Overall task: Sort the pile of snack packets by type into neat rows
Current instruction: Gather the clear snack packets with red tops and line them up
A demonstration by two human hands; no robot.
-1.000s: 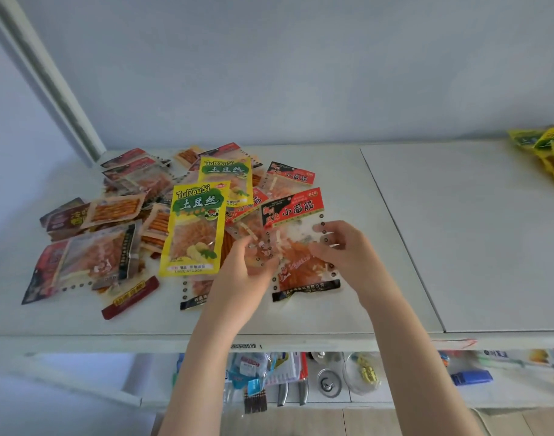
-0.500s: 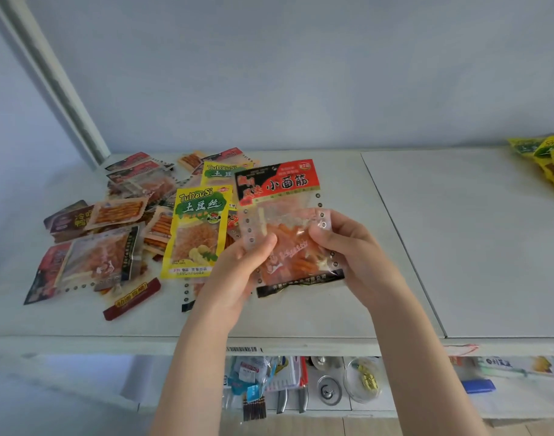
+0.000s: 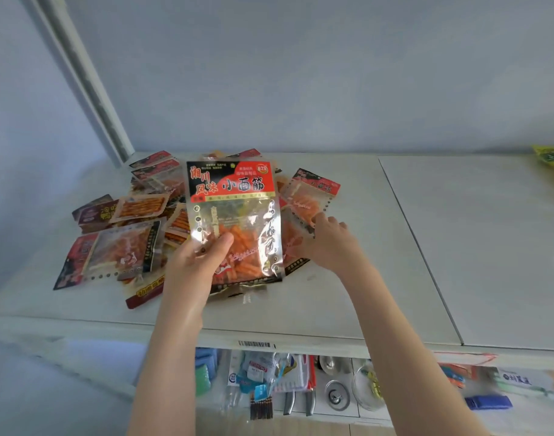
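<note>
My left hand [image 3: 196,265] grips a red-topped packet [image 3: 234,215] by its lower left side, thumb across the clear front and fingers behind. The packet is raised off the surface [image 3: 348,297] and faces me, which I judge is so the label can be read and matched. It stands in front of the pile [image 3: 124,240], which lies loose and overlapping on the left half of the surface.

My right hand [image 3: 327,243] reaches past the held packet to a second packet [image 3: 311,196] with the same red top and orange sticks, lying flat at the right edge of the pile. The fingertips [image 3: 319,219] sit at its lower corner. I cannot tell whether they pinch it or only touch it.

I take this as gathering like with like, holding one packet while collecting its twin so both can go down together. The right part of the surface looks like the place for rows. Yellow packets [image 3: 552,158] lie at its far right end, well apart from the pile. The glossy film could slip in a one-sided grip.
</note>
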